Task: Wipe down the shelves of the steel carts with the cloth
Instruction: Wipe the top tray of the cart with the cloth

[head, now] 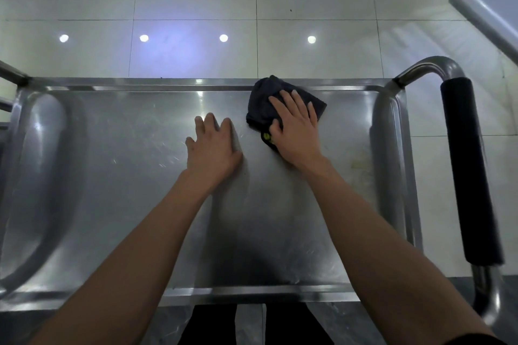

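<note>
Right hand flat on dark cloth, fingers spread straight, pressing it to cart shelf near far rim. Left hand just beside, palm down, fingers spread on bare steel. Handle right of fingers.

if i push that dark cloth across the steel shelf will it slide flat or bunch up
The cloth looks soft and already crumpled, so it would probably bunch. The shelf is smooth and shiny, so it should glide easily under the right hand.
</note>
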